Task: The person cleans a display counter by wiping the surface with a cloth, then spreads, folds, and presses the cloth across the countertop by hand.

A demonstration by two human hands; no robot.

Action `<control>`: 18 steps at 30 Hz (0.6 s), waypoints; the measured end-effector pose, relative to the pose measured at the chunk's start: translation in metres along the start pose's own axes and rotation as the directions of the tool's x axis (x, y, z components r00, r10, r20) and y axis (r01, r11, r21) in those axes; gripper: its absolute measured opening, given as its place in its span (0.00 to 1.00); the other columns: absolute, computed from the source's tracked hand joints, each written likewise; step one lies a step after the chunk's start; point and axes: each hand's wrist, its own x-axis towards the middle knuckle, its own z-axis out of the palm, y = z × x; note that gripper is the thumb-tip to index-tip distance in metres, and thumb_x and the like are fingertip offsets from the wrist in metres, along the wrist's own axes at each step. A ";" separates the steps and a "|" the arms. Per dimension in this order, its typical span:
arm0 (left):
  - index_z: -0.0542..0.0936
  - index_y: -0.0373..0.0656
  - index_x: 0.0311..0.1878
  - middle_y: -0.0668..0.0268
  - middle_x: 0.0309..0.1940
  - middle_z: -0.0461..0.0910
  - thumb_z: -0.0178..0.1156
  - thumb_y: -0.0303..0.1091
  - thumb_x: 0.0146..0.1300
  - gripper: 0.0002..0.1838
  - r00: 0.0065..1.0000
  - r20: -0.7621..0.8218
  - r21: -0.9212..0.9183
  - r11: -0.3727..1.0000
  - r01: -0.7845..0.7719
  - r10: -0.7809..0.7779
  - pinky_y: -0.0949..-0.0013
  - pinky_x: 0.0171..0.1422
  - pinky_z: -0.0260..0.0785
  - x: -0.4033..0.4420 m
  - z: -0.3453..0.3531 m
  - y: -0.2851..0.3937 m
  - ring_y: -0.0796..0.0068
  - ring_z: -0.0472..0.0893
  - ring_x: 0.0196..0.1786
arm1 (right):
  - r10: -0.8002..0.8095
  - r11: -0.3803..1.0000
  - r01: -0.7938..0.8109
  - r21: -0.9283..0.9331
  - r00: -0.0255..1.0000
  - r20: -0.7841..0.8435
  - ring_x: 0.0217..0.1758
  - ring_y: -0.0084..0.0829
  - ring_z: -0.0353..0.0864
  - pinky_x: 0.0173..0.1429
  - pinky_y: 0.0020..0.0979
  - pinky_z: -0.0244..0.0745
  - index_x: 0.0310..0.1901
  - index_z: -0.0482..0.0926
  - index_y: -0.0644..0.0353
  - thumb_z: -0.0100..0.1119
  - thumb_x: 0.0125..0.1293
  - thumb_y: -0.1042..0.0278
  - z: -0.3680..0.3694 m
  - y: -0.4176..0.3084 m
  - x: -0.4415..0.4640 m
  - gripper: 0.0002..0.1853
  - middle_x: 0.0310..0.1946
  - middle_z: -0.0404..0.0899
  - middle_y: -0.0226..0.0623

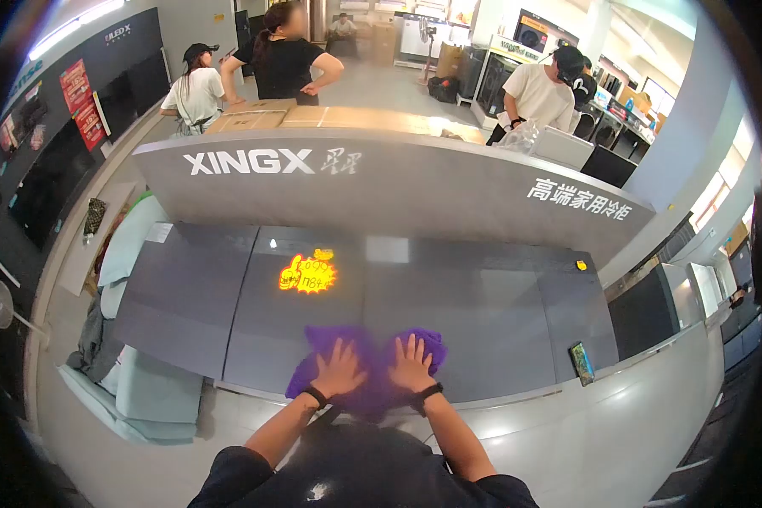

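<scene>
A purple cloth (372,389) lies spread on the dark grey freezer top (474,330), near its front edge. My left hand (339,370) presses flat on the left part of the cloth, fingers spread. On the right part rests my right hand (411,366), also flat with fingers apart. Between the two hands the cloth looks blurred, and I cannot tell whether it is one piece or two. Dark bands circle both wrists. A yellow and orange price tag (310,273) with handwritten numbers lies beyond my left hand.
A grey sign board (432,173) stands along the back edge. Towards the right end lies a phone-like object (581,363) with a patterned face. Pale green padded pieces (157,394) lean at the left. Cardboard boxes (250,116) and several people are behind the board.
</scene>
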 end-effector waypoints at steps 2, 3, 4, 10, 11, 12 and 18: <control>0.69 0.46 0.70 0.60 0.80 0.48 0.51 0.58 0.69 0.34 0.999 -0.048 0.017 1.000 0.017 -0.016 0.14 0.69 0.42 0.001 0.002 0.003 0.48 0.39 0.82 | 0.024 1.000 -0.024 -0.016 0.999 -0.023 0.82 0.62 0.30 0.76 0.72 0.33 0.79 0.49 0.50 0.54 0.64 0.46 0.000 -0.005 0.005 0.45 0.81 0.35 0.55; 0.69 0.47 0.70 0.60 0.80 0.48 0.51 0.58 0.69 0.33 0.999 -0.051 0.008 1.000 0.006 -0.006 0.15 0.69 0.41 -0.002 0.004 0.003 0.48 0.39 0.82 | 0.038 0.999 -0.039 -0.021 0.999 -0.032 0.83 0.62 0.31 0.76 0.71 0.33 0.79 0.49 0.49 0.54 0.64 0.46 0.001 -0.006 0.003 0.44 0.81 0.36 0.54; 0.69 0.47 0.70 0.60 0.80 0.48 0.51 0.58 0.69 0.33 0.999 -0.054 -0.002 1.000 -0.003 0.003 0.15 0.69 0.41 -0.006 0.003 0.002 0.47 0.40 0.82 | 0.014 1.000 -0.014 0.003 0.998 -0.061 0.82 0.62 0.33 0.76 0.70 0.35 0.79 0.50 0.50 0.54 0.65 0.47 0.001 -0.006 -0.003 0.43 0.80 0.38 0.54; 0.67 0.50 0.72 0.60 0.81 0.46 0.48 0.60 0.71 0.34 0.998 -0.026 -0.013 0.999 -0.050 0.049 0.16 0.70 0.39 -0.057 0.014 -0.013 0.48 0.40 0.83 | -0.157 0.988 0.156 -0.017 0.981 -0.114 0.80 0.62 0.45 0.74 0.69 0.47 0.77 0.55 0.50 0.54 0.66 0.50 0.000 0.012 -0.073 0.39 0.78 0.47 0.55; 0.67 0.51 0.73 0.60 0.81 0.46 0.48 0.60 0.71 0.34 0.998 -0.007 -0.032 0.998 -0.056 0.056 0.16 0.70 0.39 -0.068 0.015 -0.014 0.49 0.39 0.83 | -0.177 0.984 0.174 -0.032 0.976 -0.124 0.80 0.63 0.46 0.73 0.69 0.48 0.77 0.56 0.50 0.54 0.66 0.49 0.009 0.020 -0.087 0.39 0.78 0.48 0.55; 0.66 0.52 0.74 0.61 0.82 0.44 0.46 0.63 0.71 0.35 0.999 0.006 -0.045 0.998 -0.052 0.052 0.16 0.70 0.37 -0.074 0.020 -0.018 0.50 0.37 0.83 | -0.197 0.980 0.192 -0.048 0.972 -0.131 0.79 0.64 0.47 0.73 0.70 0.49 0.77 0.56 0.50 0.54 0.66 0.49 0.016 0.027 -0.096 0.40 0.78 0.48 0.56; 0.63 0.46 0.75 0.55 0.82 0.35 0.48 0.71 0.65 0.45 0.985 0.175 -0.100 0.995 0.019 -0.002 0.15 0.69 0.29 -0.053 0.001 -0.011 0.41 0.29 0.82 | -0.177 0.979 0.178 -0.098 0.984 0.020 0.81 0.65 0.39 0.74 0.72 0.43 0.78 0.50 0.49 0.55 0.65 0.48 0.001 0.029 -0.074 0.44 0.79 0.40 0.57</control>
